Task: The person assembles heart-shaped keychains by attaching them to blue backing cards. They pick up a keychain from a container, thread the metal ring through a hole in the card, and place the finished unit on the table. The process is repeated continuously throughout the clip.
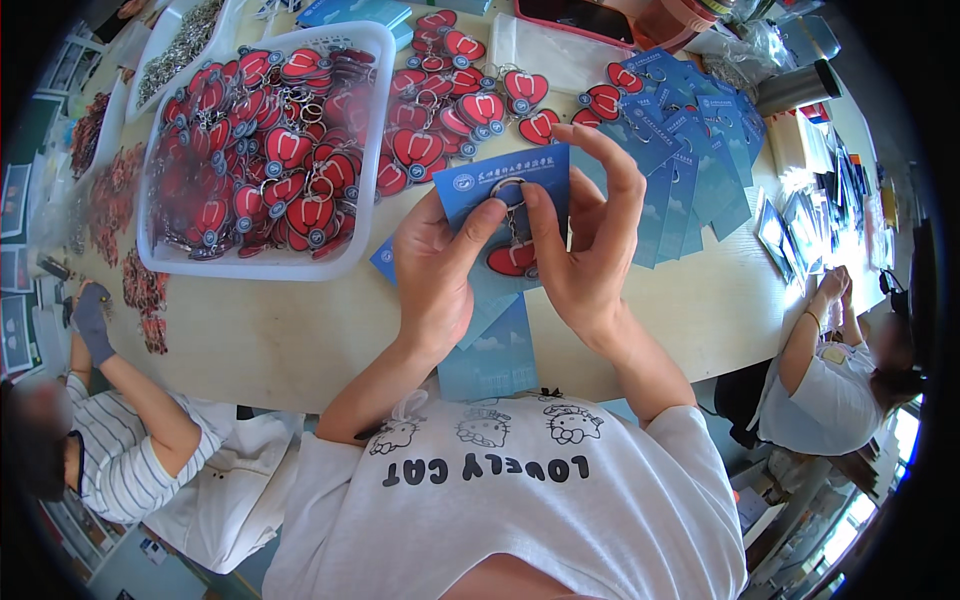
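A blue backing card (pixel 546 166) is held up in front of me between both hands. A keychain lies against its face, with a metal split ring (pixel 508 186) near the top and a red heart-shaped pendant (pixel 511 259) hanging from a short chain. My left hand (pixel 430 268) grips the card's left side, its thumb by the ring. With its thumb pressed on the ring's right side, my right hand (pixel 588 262) closes on the keychain; its index finger arches above the card, and other fingertips are hidden behind. More blue cards (pixel 490 355) lie on the table below my hands.
A white plastic bin (pixel 372 200) full of red heart keychains stands at left, with loose keychains (pixel 418 150) beside it. Blue cards (pixel 690 165) fan out at right. A phone (pixel 575 18) lies at the back. Co-workers sit on both sides.
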Available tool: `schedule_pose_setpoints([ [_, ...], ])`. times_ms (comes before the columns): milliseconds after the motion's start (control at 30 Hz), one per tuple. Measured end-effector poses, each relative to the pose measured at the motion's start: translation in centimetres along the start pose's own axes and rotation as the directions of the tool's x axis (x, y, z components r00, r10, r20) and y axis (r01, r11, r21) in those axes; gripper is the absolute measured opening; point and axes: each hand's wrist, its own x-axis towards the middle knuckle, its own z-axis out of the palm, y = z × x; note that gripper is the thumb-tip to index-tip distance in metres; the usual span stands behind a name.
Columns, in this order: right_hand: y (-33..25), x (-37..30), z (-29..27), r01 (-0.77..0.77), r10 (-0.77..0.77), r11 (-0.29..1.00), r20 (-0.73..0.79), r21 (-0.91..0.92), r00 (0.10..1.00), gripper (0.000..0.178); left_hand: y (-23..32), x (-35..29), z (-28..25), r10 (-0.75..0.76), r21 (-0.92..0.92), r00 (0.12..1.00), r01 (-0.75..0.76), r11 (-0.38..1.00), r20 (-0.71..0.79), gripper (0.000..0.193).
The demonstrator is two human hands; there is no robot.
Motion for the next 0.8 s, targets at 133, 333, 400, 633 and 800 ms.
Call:
schedule_pose_setpoints([
  [133,-0.9,0.4,-0.2,-0.119,0.114,0.989,0.059,0.089,0.992,0.058,0.1,-0.1,0.2,0.058,0.02,0.998,-0.058,0.998,-0.023,0.027],
  [333,-1.6,0.8,-0.4,-0.127,0.115,0.987,0.116,0.101,0.987,0.06,0.9,0.1,0.7,0.157,0.11,0.988,-0.157,0.982,0.008,0.041],
  [400,-1.6,0.9,-0.6,-0.129,0.115,0.988,0.145,0.089,0.983,0.061,0.7,0.1,0.5,0.127,0.094,0.991,-0.129,0.987,0.034,0.042],
  [633,-1.0,0.2,-1.7,-0.356,0.328,0.931,0.24,0.081,0.914,0.066,-0.5,-0.1,-0.3,0.044,0.138,0.995,-0.057,0.989,0.095,0.038],
  [800,1.6,2.5,-9.6,-0.292,0.293,0.956,0.001,-0.029,0.956,0.059,1.8,-2.6,-3.7,0.239,0.738,0.94,-0.34,0.583,0.244,0.032],
])
